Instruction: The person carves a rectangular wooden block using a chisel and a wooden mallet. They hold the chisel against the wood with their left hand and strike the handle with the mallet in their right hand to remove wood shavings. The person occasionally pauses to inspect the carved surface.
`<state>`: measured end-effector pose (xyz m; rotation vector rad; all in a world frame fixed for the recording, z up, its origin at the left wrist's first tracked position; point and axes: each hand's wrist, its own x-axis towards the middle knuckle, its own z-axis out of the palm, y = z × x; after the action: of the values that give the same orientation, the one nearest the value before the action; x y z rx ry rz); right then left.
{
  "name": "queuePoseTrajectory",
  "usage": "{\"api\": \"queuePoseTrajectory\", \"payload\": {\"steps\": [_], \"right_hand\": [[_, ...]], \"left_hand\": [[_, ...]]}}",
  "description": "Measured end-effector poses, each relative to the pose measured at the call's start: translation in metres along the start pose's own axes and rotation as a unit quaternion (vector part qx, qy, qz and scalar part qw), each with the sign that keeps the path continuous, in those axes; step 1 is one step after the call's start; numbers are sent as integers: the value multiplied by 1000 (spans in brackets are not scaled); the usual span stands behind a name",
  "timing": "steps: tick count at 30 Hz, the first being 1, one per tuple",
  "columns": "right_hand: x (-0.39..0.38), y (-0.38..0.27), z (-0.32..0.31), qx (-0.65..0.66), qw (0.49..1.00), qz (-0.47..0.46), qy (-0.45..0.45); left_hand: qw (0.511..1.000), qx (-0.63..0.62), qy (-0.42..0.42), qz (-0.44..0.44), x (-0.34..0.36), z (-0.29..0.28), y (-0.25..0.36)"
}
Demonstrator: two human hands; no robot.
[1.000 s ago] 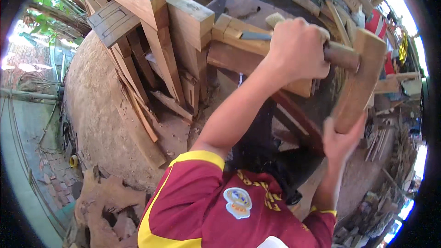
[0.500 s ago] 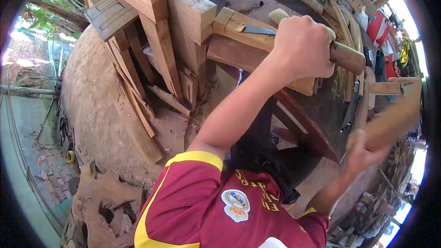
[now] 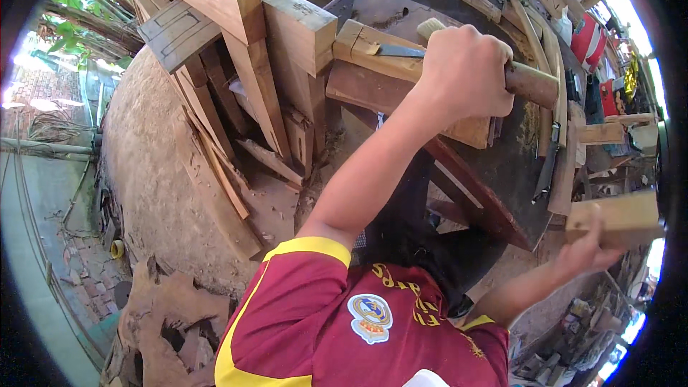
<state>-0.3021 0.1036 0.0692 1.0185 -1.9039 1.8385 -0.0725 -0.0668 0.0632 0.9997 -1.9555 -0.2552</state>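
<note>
Presently, the left hand [image 3: 466, 75] is closed in a fist around a chisel [image 3: 532, 84]; its wooden handle projects right of the grip, its flat metal blade [image 3: 398, 51] left. Blade lies over the upper face of a pale timber [image 3: 380, 63], tip toward the timber's left end; contact at the edge cannot be told. Timber sits directly above a reddish-brown board [image 3: 365, 89]. A pale brush-like end [image 3: 430, 26] shows just beyond the fist. Right hand [image 3: 584, 252], well apart to the right and nearer the body, is clamped on a block-shaped wooden mallet [image 3: 618, 218], one finger lying up along its face; slight blur there. Mallet is well clear of the chisel handle. Dark table [image 3: 517, 168] spreads to the right, with a slim black tool [image 3: 547, 172] near its right edge. Left side: squared beams [image 3: 297, 25] and a pencil-marked board [image 3: 178, 32]. Near left: a gnarled wood slab [image 3: 154, 322].
</note>
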Motion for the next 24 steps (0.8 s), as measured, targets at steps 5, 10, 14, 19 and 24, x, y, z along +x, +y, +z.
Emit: {"api": "queuePoseTrajectory", "payload": {"steps": [5, 10, 14, 19, 24], "right_hand": [[-57, 22, 27, -184, 951, -168, -185], [-1, 18, -19, -165, 973, -140, -75], [-9, 14, -2, -214, 948, -208, -113], [-58, -5, 33, -158, 913, -180, -330], [-22, -4, 6, 9, 996, 35, -81]], "left_hand": [[999, 33, -10, 18, -4, 6, -3], [999, 36, -26, -5, -6, -2, -3], [999, 29, -36, -4, -2, 2, 4], [997, 64, -50, -10, -8, -2, -4], [998, 37, -42, 0, -5, 2, -2]]}}
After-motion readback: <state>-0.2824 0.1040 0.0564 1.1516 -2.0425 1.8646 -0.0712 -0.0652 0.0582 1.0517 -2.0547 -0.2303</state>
